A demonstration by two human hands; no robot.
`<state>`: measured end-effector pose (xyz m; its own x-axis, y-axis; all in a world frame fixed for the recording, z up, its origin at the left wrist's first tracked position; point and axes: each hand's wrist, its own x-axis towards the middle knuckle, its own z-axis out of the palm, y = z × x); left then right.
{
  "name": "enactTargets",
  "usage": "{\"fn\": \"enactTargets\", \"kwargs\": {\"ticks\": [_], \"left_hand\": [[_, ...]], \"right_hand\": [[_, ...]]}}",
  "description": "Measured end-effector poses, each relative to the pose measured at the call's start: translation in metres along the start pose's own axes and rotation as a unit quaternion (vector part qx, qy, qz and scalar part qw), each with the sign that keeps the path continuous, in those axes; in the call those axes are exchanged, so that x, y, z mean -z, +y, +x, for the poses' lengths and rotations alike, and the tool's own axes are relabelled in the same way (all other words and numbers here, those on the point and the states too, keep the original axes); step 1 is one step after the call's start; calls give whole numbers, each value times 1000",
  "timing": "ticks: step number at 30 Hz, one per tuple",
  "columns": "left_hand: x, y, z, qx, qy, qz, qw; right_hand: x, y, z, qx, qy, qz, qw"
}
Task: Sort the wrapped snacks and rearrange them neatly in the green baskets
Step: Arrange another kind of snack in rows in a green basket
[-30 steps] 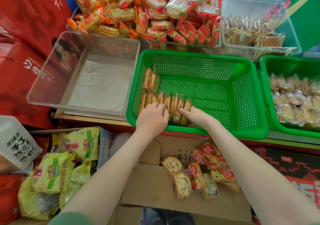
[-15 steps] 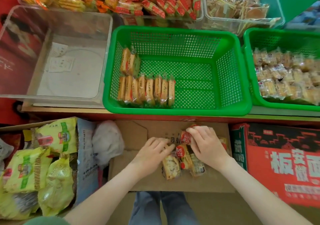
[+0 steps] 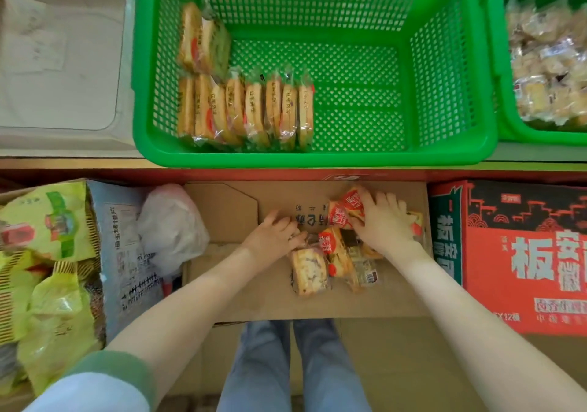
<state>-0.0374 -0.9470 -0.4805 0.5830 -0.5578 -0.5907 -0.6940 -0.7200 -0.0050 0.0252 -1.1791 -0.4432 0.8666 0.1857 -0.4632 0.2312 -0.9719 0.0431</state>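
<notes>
Wrapped snacks [image 3: 336, 252]: few loose beneath fingers [image 3: 385, 202]; right hand [image 3: 381, 224] gripping red ones, left hand [image 3: 273, 240] grip unclear. Beyond fingertips, green basket [image 3: 317, 157] holding one row plus two; mostly unfilled.

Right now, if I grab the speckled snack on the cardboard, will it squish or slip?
Probably both. The speckled snack looks like soft cake, so a hard squeeze could crumble it. Its shiny clear wrapper sits loose and may slide and crinkle. It lies flat, so it should not roll.
</notes>
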Motion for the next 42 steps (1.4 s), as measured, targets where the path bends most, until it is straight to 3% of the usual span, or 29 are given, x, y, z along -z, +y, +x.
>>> {"fn": "enactTargets", "kwargs": {"ticks": [3, 6, 12, 16, 21, 24, 27, 31, 36, 39, 42], "left_hand": [[5, -3, -15, 70, 18, -38, 997], [9, -3, -45, 170, 53, -138, 974], [25, 1, -102, 331, 118, -377, 857], [68, 2, -129, 306, 221, -570, 730], [139, -2, -147, 209, 228, -812, 496], [170, -7, -154, 113, 238, -872, 413], [191, -19, -159, 69, 232, -888, 392], [206, -36, -160, 100, 225, -870, 427], [208, -65, -157, 215, 266, -849, 402], [203, -83, -153, 274, 286, -829, 394], [194, -97, -147, 313, 293, -818, 385]], "right_hand": [[6, 3, -3, -38, 3, 43, 998], [21, 2, -17, -13, 49, 123, 991], [61, -24, -65, 19, 2, 354, 935], [90, -44, -91, 64, -31, 511, 857], [138, -67, -108, 91, -94, 656, 744], [162, -75, -109, 95, -88, 703, 699], [184, -76, -104, 79, -82, 753, 648], [210, -70, -100, 67, -73, 781, 617], [224, -58, -65, 16, -30, 744, 667], [226, -54, -22, -20, -44, 715, 697], [221, -58, 17, -52, -84, 634, 767]]}}
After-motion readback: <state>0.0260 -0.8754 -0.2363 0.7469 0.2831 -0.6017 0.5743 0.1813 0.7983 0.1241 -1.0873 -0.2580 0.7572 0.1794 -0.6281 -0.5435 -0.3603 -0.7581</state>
